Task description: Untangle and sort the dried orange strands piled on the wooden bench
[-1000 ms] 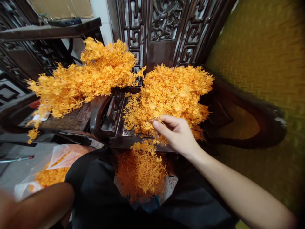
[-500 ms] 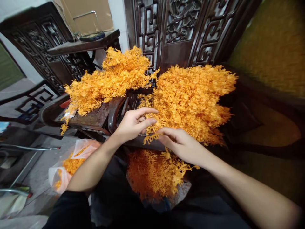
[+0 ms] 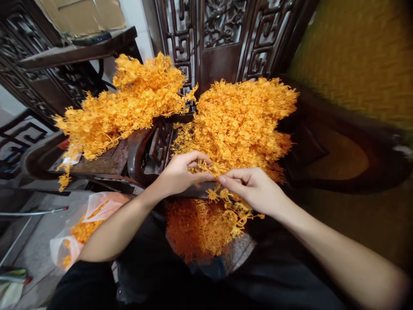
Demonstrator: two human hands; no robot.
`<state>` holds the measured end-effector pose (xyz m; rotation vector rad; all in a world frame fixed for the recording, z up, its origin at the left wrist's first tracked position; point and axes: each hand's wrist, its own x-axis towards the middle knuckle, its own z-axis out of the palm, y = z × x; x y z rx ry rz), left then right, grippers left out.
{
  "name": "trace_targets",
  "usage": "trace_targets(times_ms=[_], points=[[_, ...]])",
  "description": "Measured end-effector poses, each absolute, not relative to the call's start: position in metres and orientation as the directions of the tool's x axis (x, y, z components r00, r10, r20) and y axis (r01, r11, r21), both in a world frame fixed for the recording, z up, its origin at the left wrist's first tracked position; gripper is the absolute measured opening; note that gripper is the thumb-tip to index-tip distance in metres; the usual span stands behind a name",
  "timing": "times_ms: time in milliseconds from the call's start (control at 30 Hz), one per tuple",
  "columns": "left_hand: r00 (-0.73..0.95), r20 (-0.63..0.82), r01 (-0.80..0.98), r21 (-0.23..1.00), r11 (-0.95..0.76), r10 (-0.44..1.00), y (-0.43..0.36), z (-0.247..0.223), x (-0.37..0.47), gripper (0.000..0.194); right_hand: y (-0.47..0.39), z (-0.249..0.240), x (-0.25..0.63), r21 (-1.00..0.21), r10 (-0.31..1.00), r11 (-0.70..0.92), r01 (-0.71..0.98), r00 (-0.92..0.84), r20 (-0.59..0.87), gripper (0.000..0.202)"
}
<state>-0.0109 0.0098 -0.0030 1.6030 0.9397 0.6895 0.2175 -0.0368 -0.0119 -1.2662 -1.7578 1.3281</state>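
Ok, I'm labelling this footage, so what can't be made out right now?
All in the head view:
Left hand: lower fingers mostly hidden behind its thumb; grip on orange strand unclear.
Plastic bag: right part behind the left forearm.
Metal rod: cut off by the left edge.
Dark object on shelf: too small to identify.

Obstacle ahead: orange heap [image 3: 245,125] (broad)

1 dark side table [image 3: 80,52] stands left of a carved backrest [image 3: 221,64].
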Motion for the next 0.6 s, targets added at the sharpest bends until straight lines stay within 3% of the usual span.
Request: trace_targets(times_ms=[233,300,433,600], points=[[0.553,0.093,0.407,0.837,-0.366,0.828,0.001,-0.005,0.013,0.020,-0.046,-0.012,0.247,-0.919,0.938,0.040,0.392,-0.331,-0.101,0.055],[0.610,0.068,0.418,0.818,-0.395,0.789,0.004,-0.001,0.016,0.024,-0.048,-0.013,0.255,-0.911,0.925,0.028,0.410,-0.356,-0.131,0.053],[0.737,-0.114,0.391,0.876,-0.283,0.667,0.016,0.009,0.023,0.039,-0.051,-0.011,0.263,-0.877,0.896,0.026,0.480,-0.399,-0.192,0.052],[0.747,-0.318,0.449,0.889,-0.092,0.584,0.041,0.018,0.019,0.039,-0.047,-0.005,0.275,-0.827,0.894,0.030,0.562,-0.385,-0.229,0.060]])
